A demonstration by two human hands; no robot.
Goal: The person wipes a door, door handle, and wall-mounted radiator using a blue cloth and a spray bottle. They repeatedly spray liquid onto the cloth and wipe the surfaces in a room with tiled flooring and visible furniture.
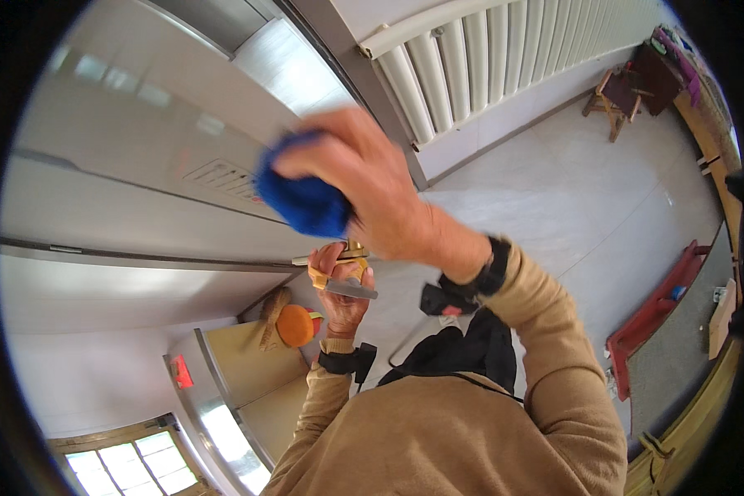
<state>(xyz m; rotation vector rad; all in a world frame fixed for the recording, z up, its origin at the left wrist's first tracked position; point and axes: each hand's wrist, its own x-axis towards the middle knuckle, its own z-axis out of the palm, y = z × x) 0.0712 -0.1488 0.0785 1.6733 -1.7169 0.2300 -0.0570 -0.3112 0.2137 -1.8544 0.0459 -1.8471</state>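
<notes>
My right hand point(372, 180), blurred, is closed around a bunched blue cloth point(301, 192). It is in front of a pale, glossy door point(130, 204); whether the cloth touches the surface I cannot tell. Lower down, my left hand point(342, 307) has its fingers wrapped about a gold-and-grey door handle point(350, 288) at the door's edge. A printed label point(220, 177) shows on the door just left of the cloth. The hand and cloth hide part of the door behind them.
A white radiator point(471, 62) lines the wall beyond the door. A small wooden folding stool point(614, 99) stands at the far right. Closer on the right is a red-framed low table point(657, 322). An orange round object point(294, 325) sits on a cabinet point(248, 356) at lower left.
</notes>
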